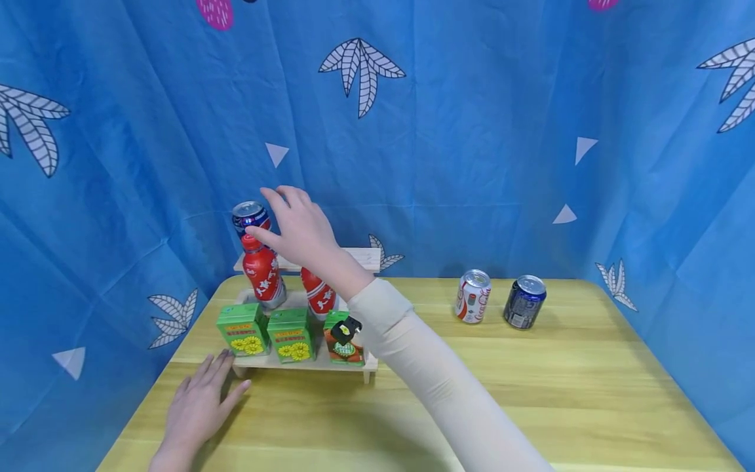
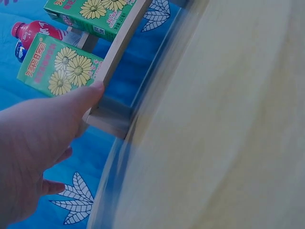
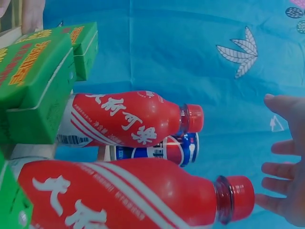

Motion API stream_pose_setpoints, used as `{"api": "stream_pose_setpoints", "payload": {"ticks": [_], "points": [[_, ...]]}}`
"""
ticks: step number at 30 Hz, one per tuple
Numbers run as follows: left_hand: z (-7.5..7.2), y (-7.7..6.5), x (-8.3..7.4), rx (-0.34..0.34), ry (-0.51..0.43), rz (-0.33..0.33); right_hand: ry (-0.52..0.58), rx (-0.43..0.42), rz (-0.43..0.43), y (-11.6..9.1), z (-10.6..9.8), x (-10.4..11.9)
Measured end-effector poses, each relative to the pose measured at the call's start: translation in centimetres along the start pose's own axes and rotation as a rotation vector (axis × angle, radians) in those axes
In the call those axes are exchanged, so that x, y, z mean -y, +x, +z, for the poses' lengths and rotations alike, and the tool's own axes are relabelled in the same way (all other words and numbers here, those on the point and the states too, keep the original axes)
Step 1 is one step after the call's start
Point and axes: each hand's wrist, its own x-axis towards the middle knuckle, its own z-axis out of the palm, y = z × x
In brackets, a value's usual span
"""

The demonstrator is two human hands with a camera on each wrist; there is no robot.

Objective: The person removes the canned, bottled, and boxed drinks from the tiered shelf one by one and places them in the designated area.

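My right hand [image 1: 302, 229] is raised over the back left of a small two-step wooden rack [image 1: 364, 257], fingers spread and bent slightly. Beside its thumb stands a blue-and-red drink can [image 1: 248, 213] on the upper step. In the right wrist view the hand [image 3: 290, 157] is apart from that can [image 3: 189, 147]. A red bottle [image 1: 263, 274] and a second red bottle [image 1: 318, 294], partly behind my forearm, stand in front. Along the lower step are green drink cartons [image 1: 243, 331]. My left hand [image 1: 197, 403] touches the rack's front left corner with extended fingers.
A white-and-red Coca-Cola can [image 1: 473, 297] and a dark blue can [image 1: 524, 303] stand upright on the wooden table [image 1: 519, 387], right of the rack. A blue patterned curtain [image 1: 472, 144] hangs behind and at both sides.
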Motion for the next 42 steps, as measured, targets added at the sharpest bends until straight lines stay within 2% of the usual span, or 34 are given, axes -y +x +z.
{"api": "stream_pose_setpoints", "payload": {"ticks": [8, 19, 24, 32, 42], "points": [[0.1, 0.0, 0.2, -0.005, -0.011, -0.012, -0.046, 0.07, 0.033, 2.6, 0.9, 1.4], [0.2, 0.2, -0.1, 0.007, -0.028, -0.022, -0.095, 0.178, 0.137, 5.8, 2.3, 2.8], [0.7, 0.3, -0.1, -0.013, -0.027, -0.009, -0.122, 0.214, 0.174, 6.5, 3.1, 2.6], [0.8, 0.5, -0.2, -0.002, -0.039, -0.012, -0.148, 0.242, 0.192, 7.1, 4.4, 2.2], [0.1, 0.5, 0.2, -0.007, -0.034, -0.015, -0.077, 0.264, 0.226, 7.7, 5.7, 1.6]]}}
